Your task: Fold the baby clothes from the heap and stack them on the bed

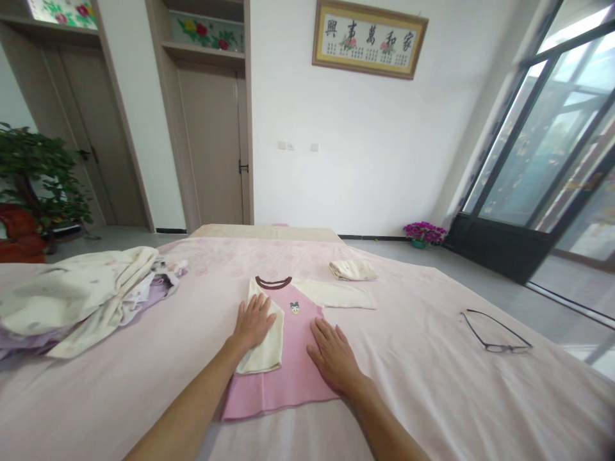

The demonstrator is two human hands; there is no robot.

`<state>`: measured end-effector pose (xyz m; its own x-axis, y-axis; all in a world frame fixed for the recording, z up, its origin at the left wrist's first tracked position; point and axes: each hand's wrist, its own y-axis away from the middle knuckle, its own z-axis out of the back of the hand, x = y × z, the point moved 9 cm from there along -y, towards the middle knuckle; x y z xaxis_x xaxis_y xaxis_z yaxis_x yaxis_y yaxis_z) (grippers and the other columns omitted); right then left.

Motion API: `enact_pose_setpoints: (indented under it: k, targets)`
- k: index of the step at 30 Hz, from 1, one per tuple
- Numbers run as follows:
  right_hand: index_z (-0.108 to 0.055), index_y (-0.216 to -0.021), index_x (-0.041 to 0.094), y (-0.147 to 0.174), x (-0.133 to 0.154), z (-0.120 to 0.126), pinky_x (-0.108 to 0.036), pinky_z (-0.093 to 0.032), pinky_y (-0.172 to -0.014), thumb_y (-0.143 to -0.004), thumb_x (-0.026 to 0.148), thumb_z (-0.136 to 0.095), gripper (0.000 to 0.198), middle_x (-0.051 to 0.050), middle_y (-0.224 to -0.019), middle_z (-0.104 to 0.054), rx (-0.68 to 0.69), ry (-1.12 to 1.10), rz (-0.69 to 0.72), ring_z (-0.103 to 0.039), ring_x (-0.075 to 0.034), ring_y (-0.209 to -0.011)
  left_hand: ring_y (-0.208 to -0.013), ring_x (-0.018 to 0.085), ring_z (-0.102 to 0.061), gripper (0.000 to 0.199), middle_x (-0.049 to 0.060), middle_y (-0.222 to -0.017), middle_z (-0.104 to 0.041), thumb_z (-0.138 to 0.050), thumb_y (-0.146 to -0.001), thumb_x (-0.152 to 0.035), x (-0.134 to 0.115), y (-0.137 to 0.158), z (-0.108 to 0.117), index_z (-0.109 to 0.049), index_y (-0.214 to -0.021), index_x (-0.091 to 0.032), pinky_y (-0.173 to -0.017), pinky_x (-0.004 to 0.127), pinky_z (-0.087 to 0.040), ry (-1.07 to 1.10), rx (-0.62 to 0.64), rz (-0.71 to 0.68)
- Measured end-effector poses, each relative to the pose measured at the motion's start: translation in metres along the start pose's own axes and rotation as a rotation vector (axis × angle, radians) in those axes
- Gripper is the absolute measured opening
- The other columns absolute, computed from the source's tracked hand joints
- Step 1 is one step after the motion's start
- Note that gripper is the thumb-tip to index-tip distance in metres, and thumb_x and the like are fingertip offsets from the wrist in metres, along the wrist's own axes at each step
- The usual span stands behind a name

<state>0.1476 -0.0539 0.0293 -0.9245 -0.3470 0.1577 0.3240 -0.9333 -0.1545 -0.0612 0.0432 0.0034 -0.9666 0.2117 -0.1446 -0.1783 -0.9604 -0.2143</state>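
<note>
A pink long-sleeved shirt with cream sleeves, a dark red collar and a small duck-face print lies flat before me. Its left sleeve is folded down across the body, while the right sleeve stretches out to the side. My left hand rests flat on the folded sleeve near the shoulder, fingers a little apart. Along the shirt's right edge, my right hand lies flat with its fingers extended, touching the pink cloth. Neither hand grips anything.
A heap of cream and lilac clothes lies at the left of the pink bedspread. Beyond the right sleeve is a folded cream garment. Eyeglasses lie at the right. Purple flowers stand on the floor behind.
</note>
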Motion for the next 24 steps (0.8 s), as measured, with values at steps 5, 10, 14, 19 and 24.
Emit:
enact_pose_setpoints:
  k: [5, 10, 14, 19, 24]
  targets:
    - [-0.033, -0.149, 0.019, 0.002, -0.002, -0.002, -0.049, -0.016, -0.118, -0.097, 0.045, -0.036, 0.058, -0.009, -0.156, -0.030, 0.006, -0.041, -0.009, -0.024, -0.025, -0.144, -0.142, 0.031, -0.027, 0.054, 0.014, -0.152, -0.037, -0.034, -0.096, -0.043, -0.009, 0.004, 0.012, -0.043, -0.143, -0.018, -0.114, 0.054, -0.015, -0.038, -0.044, -0.007]
    - [-0.043, -0.144, 0.022, -0.003, -0.008, 0.005, -0.046, -0.022, -0.116, -0.090, 0.038, -0.049, 0.056, -0.009, -0.152, -0.037, 0.022, -0.158, 0.036, -0.033, -0.026, -0.140, -0.144, 0.031, -0.025, 0.057, 0.013, -0.153, -0.036, -0.037, -0.095, -0.047, -0.033, 0.026, 0.031, -0.045, -0.143, -0.017, -0.117, 0.050, -0.011, -0.032, -0.067, -0.087]
    - [-0.065, -0.121, 0.026, -0.026, -0.058, 0.019, -0.032, -0.043, -0.099, -0.086, 0.031, -0.053, 0.037, -0.003, -0.128, -0.063, 0.019, -0.345, -0.108, -0.059, -0.020, -0.116, -0.146, 0.029, -0.017, 0.066, 0.009, -0.157, -0.027, -0.034, -0.094, -0.058, -0.055, 0.056, 0.021, -0.036, -0.149, -0.022, -0.118, 0.049, -0.013, 0.081, 0.022, -0.225]
    - [-0.053, -0.134, 0.018, -0.047, -0.171, 0.051, -0.034, -0.041, -0.101, -0.088, 0.026, -0.047, 0.047, -0.012, -0.136, -0.055, -0.153, -0.234, -0.582, -0.054, -0.024, -0.121, -0.147, 0.029, -0.013, 0.065, 0.007, -0.158, -0.023, -0.037, -0.093, -0.056, -0.057, 0.071, 0.007, -0.035, -0.150, -0.025, -0.119, 0.053, -0.011, 0.155, 0.088, -0.201]
    - [-0.051, -0.132, 0.004, -0.053, -0.235, 0.061, -0.050, -0.044, -0.090, -0.083, 0.038, -0.054, 0.060, -0.030, -0.130, -0.051, -0.114, -0.201, -0.878, -0.051, -0.041, -0.120, -0.147, 0.029, -0.015, 0.064, 0.008, -0.157, -0.025, -0.037, -0.093, -0.056, -0.058, 0.069, 0.013, -0.036, -0.149, -0.025, -0.119, 0.053, -0.011, 0.199, 0.083, -0.209]
